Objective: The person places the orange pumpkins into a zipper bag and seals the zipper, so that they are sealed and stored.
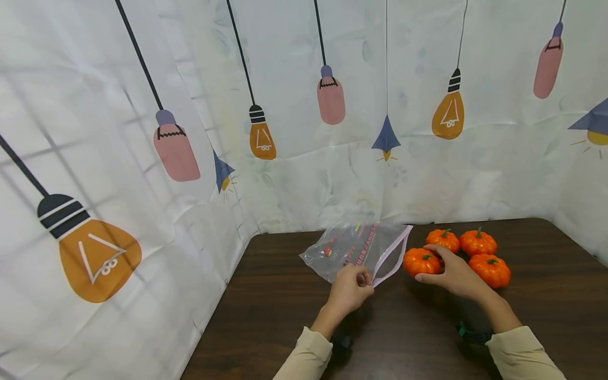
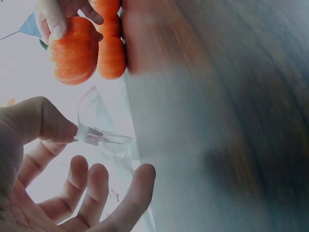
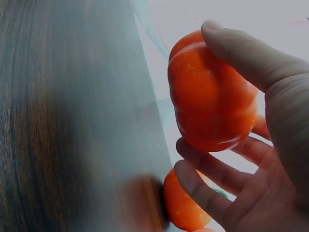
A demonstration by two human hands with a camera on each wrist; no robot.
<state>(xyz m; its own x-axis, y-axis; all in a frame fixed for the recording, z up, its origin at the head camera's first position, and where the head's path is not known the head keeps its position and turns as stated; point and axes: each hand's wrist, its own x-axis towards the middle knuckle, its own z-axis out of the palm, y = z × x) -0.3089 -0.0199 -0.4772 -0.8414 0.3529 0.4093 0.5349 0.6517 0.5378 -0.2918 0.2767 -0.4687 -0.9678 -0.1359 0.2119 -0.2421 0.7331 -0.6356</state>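
Note:
My left hand (image 1: 348, 290) pinches the slider end of a clear zip bag (image 1: 349, 252) with pink lettering between thumb and index finger. In the left wrist view, the bag's zip slider (image 2: 91, 135) shows at the thumb tip, the other fingers loosely bent. My right hand (image 1: 457, 275) grips a small orange pumpkin (image 1: 420, 261), thumb on one side and fingers on the other. That pumpkin (image 3: 207, 99) appears raised over the table in the right wrist view. It is close beside the bag's mouth, which faces right and gapes a little.
Three more orange pumpkins with green stems, one at the back (image 1: 443, 240), one at the back right (image 1: 478, 243) and one in front (image 1: 490, 271), sit by my right hand. The dark wooden table (image 1: 399, 343) ends at a white curtain (image 1: 294, 190) printed with lamps.

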